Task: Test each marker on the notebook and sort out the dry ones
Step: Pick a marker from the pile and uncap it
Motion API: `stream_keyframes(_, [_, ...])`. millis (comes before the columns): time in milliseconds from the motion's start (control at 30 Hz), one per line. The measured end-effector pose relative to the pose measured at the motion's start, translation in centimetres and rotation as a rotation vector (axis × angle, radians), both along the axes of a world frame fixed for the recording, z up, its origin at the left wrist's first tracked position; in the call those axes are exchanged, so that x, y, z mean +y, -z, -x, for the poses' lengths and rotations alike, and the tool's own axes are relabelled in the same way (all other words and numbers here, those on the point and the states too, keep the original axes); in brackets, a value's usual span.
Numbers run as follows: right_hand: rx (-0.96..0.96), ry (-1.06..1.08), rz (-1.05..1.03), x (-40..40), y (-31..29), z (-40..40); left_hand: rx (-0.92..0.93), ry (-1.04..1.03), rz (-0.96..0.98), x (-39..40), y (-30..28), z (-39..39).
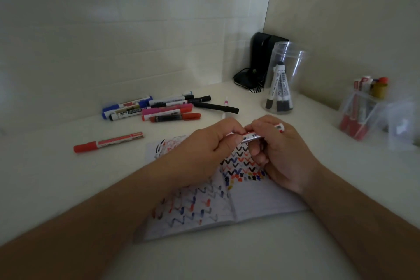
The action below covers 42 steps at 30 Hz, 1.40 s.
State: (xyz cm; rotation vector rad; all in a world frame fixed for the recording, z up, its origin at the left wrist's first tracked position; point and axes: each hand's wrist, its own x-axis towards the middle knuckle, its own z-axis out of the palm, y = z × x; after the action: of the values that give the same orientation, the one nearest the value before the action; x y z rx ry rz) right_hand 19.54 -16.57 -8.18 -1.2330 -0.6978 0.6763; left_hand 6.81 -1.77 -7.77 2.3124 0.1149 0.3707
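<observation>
Both hands hold one white marker with red trim (pixel 251 136) level above the open notebook (pixel 261 202). My left hand (pixel 204 145) pinches its left end, where the cap or tip is hidden by the fingers. My right hand (pixel 279 148) grips the barrel, and the red-striped end sticks out past its thumb. The notebook pages carry many red, blue and black zigzag test marks. A heap of several markers (pixel 159 109) lies at the back left, and a single red marker (pixel 108 142) lies apart to the left of the notebook.
A clear plastic jar (pixel 284 79) at the back holds a few black-capped markers. A clear bag or container (pixel 361 111) at the right holds several red markers. A black device with cables (pixel 259 63) stands in the corner. A thin pink pen (pixel 225 107) lies near the heap.
</observation>
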Motion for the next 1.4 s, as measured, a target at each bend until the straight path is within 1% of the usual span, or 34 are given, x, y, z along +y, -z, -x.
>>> stream_keyframes(133, [0.028, -0.005, -0.008, -0.3, -0.1, 0.2, 0.023, -0.061, 0.035, 0.6, -0.3, 0.1])
stream_keyframes(200, [0.055, -0.016, -0.001, -0.5, -0.2, 0.0, 0.109, -0.072, -0.021, 0.8, -0.3, 0.2])
stream_keyframes(267, [0.093, 0.000, -0.010, -0.9, -0.5, -0.6, 0.194, -0.109, -0.021, 1.1, -0.5, 0.5])
stream_keyframes(300, [0.108, 0.013, -0.031, -1.2, -0.7, -1.0, 0.229, -0.123, -0.021, 1.4, -0.6, 0.7])
stream_keyframes(367, [0.152, 0.019, -0.102, -2.0, -1.0, -1.7, 0.295, -0.112, -0.098, 2.4, -0.7, 1.2])
stream_keyframes(400, [0.175, -0.001, -0.135, -2.4, -1.0, -2.1, 0.317, -0.091, -0.144, 2.8, -0.6, 1.5])
stream_keyframes(467, [0.213, -0.111, -0.157, -3.0, -1.4, -2.7, 0.307, -0.042, -0.200, 3.2, -0.4, 1.8])
stream_keyframes(533, [0.226, -0.229, -0.092, -3.5, -2.3, -2.8, 0.306, -0.016, -0.264, 3.1, -0.3, 1.9])
stream_keyframes(600, [0.157, -0.323, 0.011, -3.8, -3.1, -2.5, 0.337, -0.018, -0.335, 2.8, -0.4, 1.7])
stream_keyframes(633, [0.060, -0.352, 0.087, -3.9, -3.3, -2.2, 0.343, -0.024, -0.354, 2.7, -0.4, 1.5])
stream_keyframes(700, [-0.198, -0.324, 0.228, -3.7, -3.0, -1.2, 0.322, -0.044, -0.366, 2.4, -0.2, 1.1])
stream_keyframes(733, [-0.305, -0.277, 0.264, -3.5, -2.7, -0.5, 0.310, -0.063, -0.359, 2.2, -0.1, 0.9])
stream_keyframes(767, [-0.373, -0.228, 0.272, -3.1, -2.1, 0.1, 0.305, -0.089, -0.347, 2.0, 0.0, 0.7])
stream_keyframes(800, [-0.410, -0.200, 0.264, -2.8, -1.5, 0.6, 0.306, -0.114, -0.335, 1.8, 0.1, 0.5])
stream_keyframes(867, [-0.415, -0.178, 0.247, -2.5, -0.3, 1.3, 0.309, -0.144, -0.321, 1.6, 0.3, 0.2])
stream_keyframes(967, [-0.529, -0.122, 0.290, -2.6, 0.5, 1.6, 0.320, -0.145, -0.283, 1.4, 0.3, -0.1])
stream_keyframes(1067, [-0.536, -0.044, 0.323, -2.7, 0.5, 1.9, 0.352, -0.149, -0.279, 1.3, 0.1, -0.3])
stream_keyframes(1233, [-0.529, 0.014, 0.343, -2.4, 0.6, 1.7, 0.383, -0.151, -0.281, 1.2, -0.1, -0.5])
stream_keyframes(1400, [-0.392, -0.136, 0.329, -2.5, -0.1, 1.2, 0.424, -0.155, -0.292, 1.0, -0.3, -0.8])
